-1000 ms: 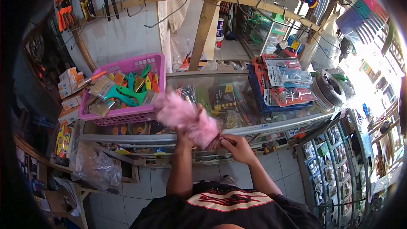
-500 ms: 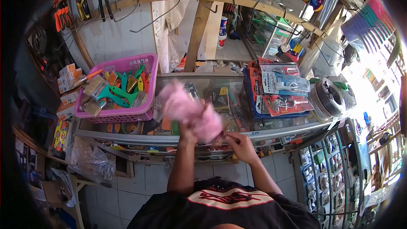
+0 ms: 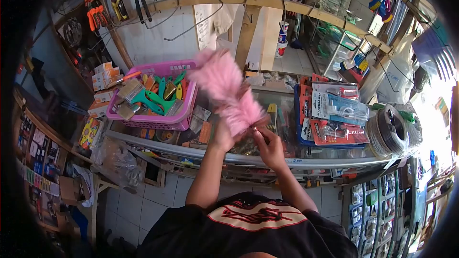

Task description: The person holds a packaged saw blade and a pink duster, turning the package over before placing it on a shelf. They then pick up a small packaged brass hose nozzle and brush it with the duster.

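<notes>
A fluffy pink feather duster (image 3: 222,79) with some brown feathers slants over the glass counter. My left hand (image 3: 224,137) is closed around its lower part, the fingers partly hidden behind the feathers. Thumb and fingers of my right hand (image 3: 270,149) pinch the brownish lower end of the duster, close to the counter's front edge. The duster's upper end is slightly blurred and reaches beside a pink basket (image 3: 162,123) of paint brushes.
On the glass counter (image 3: 224,160), packaged tools (image 3: 339,110) lie in a blue tray at the right, beside wire spools (image 3: 394,126). Metal hooks (image 3: 196,26) jut from a wooden beam (image 3: 306,7) above. Small boxes (image 3: 106,76) are stacked at the left. A shelf rack (image 3: 377,196) stands lower right.
The duster's feathers have swung up and spread wider, and look less blurred. Both hands stay on it, slightly higher. The whole view has shifted, with the counter now further right.
</notes>
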Available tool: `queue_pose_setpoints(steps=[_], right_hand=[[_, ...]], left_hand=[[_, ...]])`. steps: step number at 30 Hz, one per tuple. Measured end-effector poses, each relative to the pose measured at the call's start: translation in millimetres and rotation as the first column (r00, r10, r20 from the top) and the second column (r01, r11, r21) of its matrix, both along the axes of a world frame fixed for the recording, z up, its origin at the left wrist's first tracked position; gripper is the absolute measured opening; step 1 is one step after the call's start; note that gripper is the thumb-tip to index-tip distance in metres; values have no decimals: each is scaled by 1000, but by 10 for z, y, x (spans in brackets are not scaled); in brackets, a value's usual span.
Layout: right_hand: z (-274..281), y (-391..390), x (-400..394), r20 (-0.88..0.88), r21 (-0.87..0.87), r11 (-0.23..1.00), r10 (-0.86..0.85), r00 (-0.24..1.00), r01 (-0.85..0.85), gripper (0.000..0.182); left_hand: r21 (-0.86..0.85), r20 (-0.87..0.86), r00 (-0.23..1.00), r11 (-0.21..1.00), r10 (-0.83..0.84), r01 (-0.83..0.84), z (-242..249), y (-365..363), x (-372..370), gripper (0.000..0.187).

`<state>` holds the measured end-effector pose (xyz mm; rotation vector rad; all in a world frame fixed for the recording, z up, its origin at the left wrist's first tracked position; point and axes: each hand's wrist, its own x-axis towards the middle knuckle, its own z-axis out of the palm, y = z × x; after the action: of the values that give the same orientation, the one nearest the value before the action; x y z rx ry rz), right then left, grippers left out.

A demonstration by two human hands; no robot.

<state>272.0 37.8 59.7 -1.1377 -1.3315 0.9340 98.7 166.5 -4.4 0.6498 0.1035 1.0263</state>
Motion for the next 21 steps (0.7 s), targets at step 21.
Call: queue_pose_setpoints(steps=[21], right_hand=[[-64,197,357,-102,33,998,-43,994,46,27]], left_hand=[[53,-48,989,990,136,-134,767,-341,-360,65]])
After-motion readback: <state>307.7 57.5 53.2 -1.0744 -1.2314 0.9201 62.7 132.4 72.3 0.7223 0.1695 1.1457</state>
